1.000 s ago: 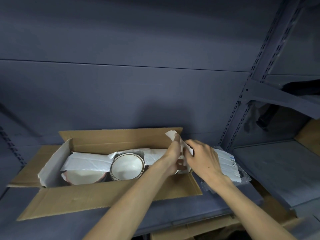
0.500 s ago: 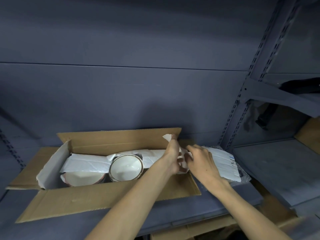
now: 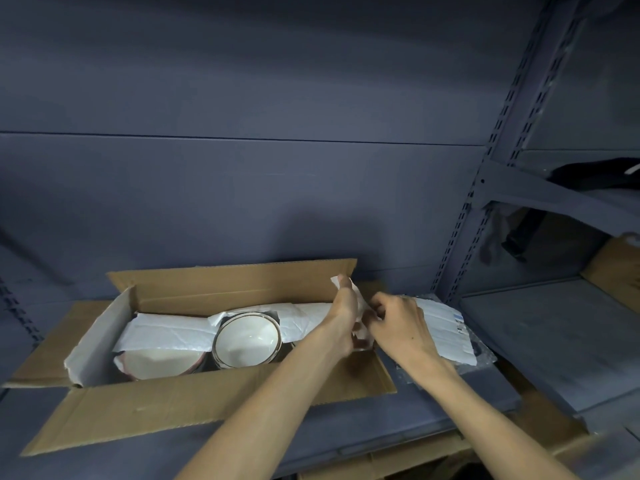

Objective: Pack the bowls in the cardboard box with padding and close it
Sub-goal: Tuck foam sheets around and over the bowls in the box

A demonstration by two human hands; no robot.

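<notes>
On a grey metal shelf (image 3: 450, 393), two bare forearms reach up from the six o'clock edge toward an open cardboard box (image 3: 214, 396), whose long axis runs left to right, its near flap folded down toward the viewer and its far flap standing upright. At the box's right end, about three o'clock of its middle, the left hand (image 3: 341, 318) and right hand (image 3: 398, 322) meet, fingers of both closed on a crumpled piece of white padding (image 3: 358, 301) that they hold between them just above the box's inside. Within the box, two bowls sit side by side, mouths tipped toward the viewer: a gold-rimmed bowl (image 3: 246, 339) near the centre and a pale bowl (image 3: 159, 362) at its nine o'clock, with a white padding sheet (image 3: 166, 332) lying behind and partly over them along the long axis. At the hands' three o'clock, a white printed packet (image 3: 446, 327) lies on the shelf; its lettering is too small to read. Farther back, a slotted shelf upright (image 3: 485, 192) rises at one o'clock.
</notes>
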